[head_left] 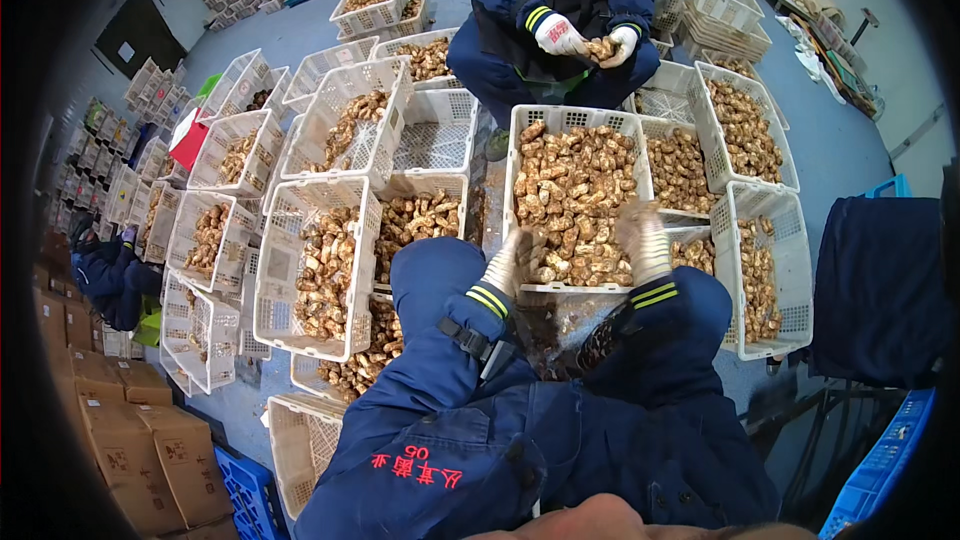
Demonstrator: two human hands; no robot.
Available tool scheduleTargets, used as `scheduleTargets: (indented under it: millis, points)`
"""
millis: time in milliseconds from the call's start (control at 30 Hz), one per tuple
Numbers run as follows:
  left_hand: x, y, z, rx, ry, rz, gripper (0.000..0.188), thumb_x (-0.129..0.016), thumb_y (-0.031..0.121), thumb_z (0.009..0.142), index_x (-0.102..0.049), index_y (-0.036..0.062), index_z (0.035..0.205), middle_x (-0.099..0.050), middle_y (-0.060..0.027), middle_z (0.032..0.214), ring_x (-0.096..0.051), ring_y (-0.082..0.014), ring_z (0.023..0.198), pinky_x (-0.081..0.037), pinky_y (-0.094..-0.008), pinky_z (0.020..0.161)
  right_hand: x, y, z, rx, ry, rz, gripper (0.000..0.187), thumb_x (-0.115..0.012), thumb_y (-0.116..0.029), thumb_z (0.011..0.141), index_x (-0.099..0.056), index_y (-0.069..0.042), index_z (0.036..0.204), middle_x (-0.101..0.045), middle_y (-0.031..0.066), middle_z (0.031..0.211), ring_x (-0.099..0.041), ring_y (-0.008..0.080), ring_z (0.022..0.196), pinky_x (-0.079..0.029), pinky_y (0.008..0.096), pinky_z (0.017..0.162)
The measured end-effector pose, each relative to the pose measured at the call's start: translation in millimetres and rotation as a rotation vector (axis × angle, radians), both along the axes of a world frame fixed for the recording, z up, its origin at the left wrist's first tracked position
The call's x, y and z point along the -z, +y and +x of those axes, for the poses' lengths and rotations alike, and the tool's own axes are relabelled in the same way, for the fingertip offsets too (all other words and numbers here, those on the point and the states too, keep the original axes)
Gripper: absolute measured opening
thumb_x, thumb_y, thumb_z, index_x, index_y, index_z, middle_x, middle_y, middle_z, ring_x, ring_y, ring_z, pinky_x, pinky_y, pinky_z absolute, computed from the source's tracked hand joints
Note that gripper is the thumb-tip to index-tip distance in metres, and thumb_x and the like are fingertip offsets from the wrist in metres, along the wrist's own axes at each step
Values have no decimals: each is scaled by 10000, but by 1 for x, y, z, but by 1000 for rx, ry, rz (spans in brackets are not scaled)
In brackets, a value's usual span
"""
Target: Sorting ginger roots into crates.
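Note:
In front of me stands a white perforated plastic crate [577, 289] full of brown-and-cream mushrooms [575, 200]. My left hand [512, 258], in a soiled white knit glove, is at the crate's near left corner, against the mushrooms. My right hand [640, 232], gloved the same way, is over the right side of the crate near its rim. Motion and dirt blur the fingers of both hands, so whether they grip a mushroom does not show. Across the crate, a seated person in dark blue holds mushrooms [601, 48] in two gloved hands [562, 37].
Crates of mushrooms stand close on my left [315, 270] and right [757, 280], some stacked. Cardboard boxes [130, 440] and a blue plastic crate [245, 490] are at lower left. Another person [105, 275] sits far left. A dark cloth [880, 290] hangs at right.

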State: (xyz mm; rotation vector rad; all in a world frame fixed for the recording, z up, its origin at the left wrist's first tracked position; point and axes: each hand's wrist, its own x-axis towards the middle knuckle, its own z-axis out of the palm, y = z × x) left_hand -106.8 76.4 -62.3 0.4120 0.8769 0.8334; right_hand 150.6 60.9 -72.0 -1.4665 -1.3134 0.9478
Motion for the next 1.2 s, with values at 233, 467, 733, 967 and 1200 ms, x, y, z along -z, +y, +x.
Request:
scheduleTargets:
  millis: [233,467,733,967,1200]
  points:
    - [-14,1,6,-46,42,-22,660,-511,492,873,-360,36,1327,-438,-162,1312,-482,-282,1135,-397,-403,957,-29,-2,53,342,188,-21,611,-579,-444,852,-453,-16,1268,-547,144,1215,-557,287,1051,-447,376,903]
    - [-9,-4,1,0,101,-63,631,-481,477,890,-362,35,1324,-499,-150,1242,-516,-278,1099,-424,-397,933,44,10,-10,-255,-1019,-112,336,-608,-189,778,-601,-87,1098,-623,186,1030,-597,333,971,-477,392,844]
    - [-1,-9,-1,88,143,-63,501,-535,386,885,-437,54,1248,-565,-124,1115,-562,-235,1000,-466,-366,871,46,24,-19,-274,-1237,-483,247,-664,-206,742,-666,-141,981,-650,105,1004,-622,274,953,-511,380,795]
    - [-7,-7,-4,50,131,-69,479,-543,378,892,-446,83,1257,-569,-113,1103,-570,-219,965,-475,-355,837,7,20,-27,-99,-1019,-526,404,-654,-362,757,-626,-80,1045,-639,166,1015,-607,330,947,-490,406,836]
    - [-3,-4,0,74,129,-81,489,-523,383,899,-433,83,1275,-573,-116,1130,-566,-220,973,-467,-350,849,16,47,-37,-179,-1091,-345,505,-669,-260,759,-507,-126,1217,-605,173,1041,-584,334,956,-477,407,832]
